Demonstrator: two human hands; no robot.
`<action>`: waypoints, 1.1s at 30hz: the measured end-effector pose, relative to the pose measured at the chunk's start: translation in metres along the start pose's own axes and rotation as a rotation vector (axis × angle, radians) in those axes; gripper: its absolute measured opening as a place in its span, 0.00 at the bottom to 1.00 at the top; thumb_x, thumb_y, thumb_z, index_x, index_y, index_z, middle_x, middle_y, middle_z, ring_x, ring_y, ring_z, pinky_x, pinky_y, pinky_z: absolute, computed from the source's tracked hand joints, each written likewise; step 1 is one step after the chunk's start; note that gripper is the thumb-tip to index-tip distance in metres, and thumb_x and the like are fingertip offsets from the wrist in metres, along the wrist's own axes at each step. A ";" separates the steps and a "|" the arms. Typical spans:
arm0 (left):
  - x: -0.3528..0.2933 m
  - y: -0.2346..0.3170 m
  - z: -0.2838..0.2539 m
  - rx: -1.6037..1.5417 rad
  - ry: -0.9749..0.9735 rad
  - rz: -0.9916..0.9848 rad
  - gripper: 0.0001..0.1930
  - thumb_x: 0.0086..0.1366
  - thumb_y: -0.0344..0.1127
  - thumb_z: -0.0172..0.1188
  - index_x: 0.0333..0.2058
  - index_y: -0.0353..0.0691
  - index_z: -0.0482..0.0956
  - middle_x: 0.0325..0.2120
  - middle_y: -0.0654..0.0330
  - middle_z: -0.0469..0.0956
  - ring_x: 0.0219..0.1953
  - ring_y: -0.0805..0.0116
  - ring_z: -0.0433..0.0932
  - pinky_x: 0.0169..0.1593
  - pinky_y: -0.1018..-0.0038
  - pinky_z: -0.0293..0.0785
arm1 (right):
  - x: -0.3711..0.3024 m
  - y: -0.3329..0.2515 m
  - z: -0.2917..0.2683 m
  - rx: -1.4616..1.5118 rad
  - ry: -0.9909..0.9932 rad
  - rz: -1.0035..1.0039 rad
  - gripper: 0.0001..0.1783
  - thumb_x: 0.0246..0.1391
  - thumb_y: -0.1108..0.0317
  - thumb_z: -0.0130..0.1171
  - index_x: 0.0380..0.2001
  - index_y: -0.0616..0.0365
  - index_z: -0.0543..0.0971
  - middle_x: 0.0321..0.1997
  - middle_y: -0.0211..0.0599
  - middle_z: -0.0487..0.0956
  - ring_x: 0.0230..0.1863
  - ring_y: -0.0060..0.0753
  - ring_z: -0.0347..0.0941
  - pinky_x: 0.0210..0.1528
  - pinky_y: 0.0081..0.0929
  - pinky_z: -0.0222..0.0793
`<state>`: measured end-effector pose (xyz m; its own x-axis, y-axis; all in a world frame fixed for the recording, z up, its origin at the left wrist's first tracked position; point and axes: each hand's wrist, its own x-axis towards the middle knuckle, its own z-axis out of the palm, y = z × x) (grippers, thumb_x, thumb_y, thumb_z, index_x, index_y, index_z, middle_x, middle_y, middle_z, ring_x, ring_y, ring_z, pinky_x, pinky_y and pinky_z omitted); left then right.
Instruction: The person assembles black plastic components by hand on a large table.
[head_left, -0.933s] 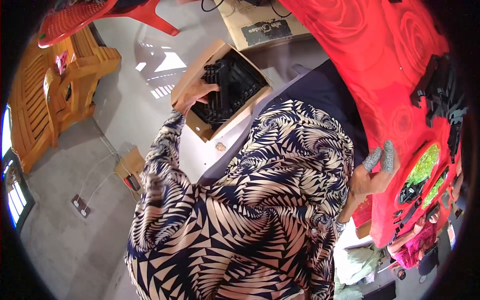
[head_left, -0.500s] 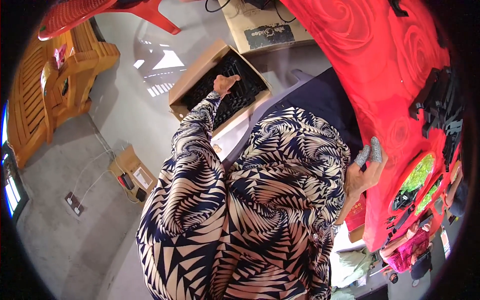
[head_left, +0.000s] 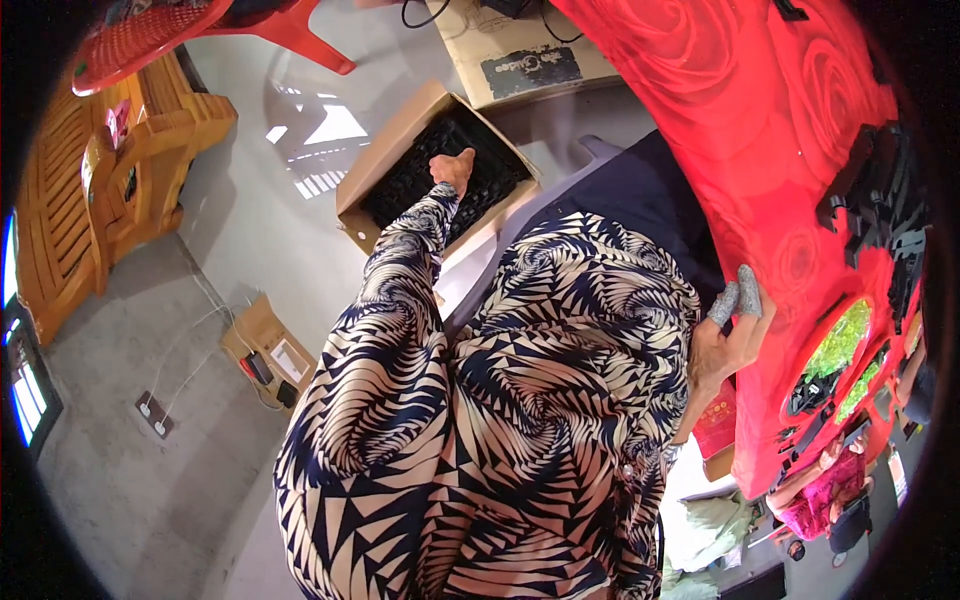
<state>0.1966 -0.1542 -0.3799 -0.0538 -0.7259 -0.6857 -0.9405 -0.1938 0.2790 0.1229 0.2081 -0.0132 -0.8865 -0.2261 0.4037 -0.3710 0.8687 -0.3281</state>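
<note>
Left hand (head_left: pixel 453 173) moved inward over black parts (head_left: pixel 492 168) | grip: can't tell | right hand (head_left: pixel 728 345): spread, apart

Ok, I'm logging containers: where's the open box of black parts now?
In the head view, the open box is upper left of centre, beside the larger box, the left hand over its black parts.

l hand (head_left: pixel 454 170) fwd on outstretched arm (head_left: pixel 400 262), grip unclear; r hand (head_left: pixel 722 348) nr torso (head_left: pixel 545 420), fingers (head_left: pixel 748 293) loosely spread.
</note>
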 end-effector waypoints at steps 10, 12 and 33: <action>0.018 -0.005 0.030 0.143 0.049 0.020 0.22 0.57 0.48 0.68 0.33 0.29 0.80 0.33 0.52 0.82 0.29 0.64 0.77 0.34 0.64 0.71 | 0.001 -0.001 0.000 -0.033 0.006 -0.008 0.13 0.52 0.82 0.60 0.42 0.64 0.81 0.41 0.49 0.78 0.39 0.48 0.78 0.38 0.36 0.74; 0.024 -0.005 0.043 0.159 0.027 0.032 0.18 0.59 0.46 0.66 0.31 0.32 0.80 0.31 0.56 0.82 0.27 0.63 0.76 0.33 0.63 0.70 | -0.001 -0.004 0.000 -0.046 -0.010 0.062 0.12 0.52 0.82 0.60 0.42 0.64 0.81 0.41 0.49 0.78 0.39 0.48 0.78 0.38 0.35 0.74; 0.023 -0.048 0.028 0.219 -0.124 -0.004 0.37 0.51 0.47 0.69 0.53 0.33 0.61 0.51 0.44 0.72 0.53 0.48 0.74 0.56 0.61 0.71 | -0.004 0.002 -0.006 0.073 -0.016 0.058 0.18 0.48 0.83 0.59 0.44 0.62 0.80 0.44 0.48 0.77 0.38 0.48 0.77 0.37 0.34 0.74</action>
<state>0.2306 -0.1430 -0.4282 -0.0775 -0.6364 -0.7674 -0.9903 -0.0396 0.1329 0.1270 0.2139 -0.0101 -0.9110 -0.1841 0.3691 -0.3379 0.8461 -0.4122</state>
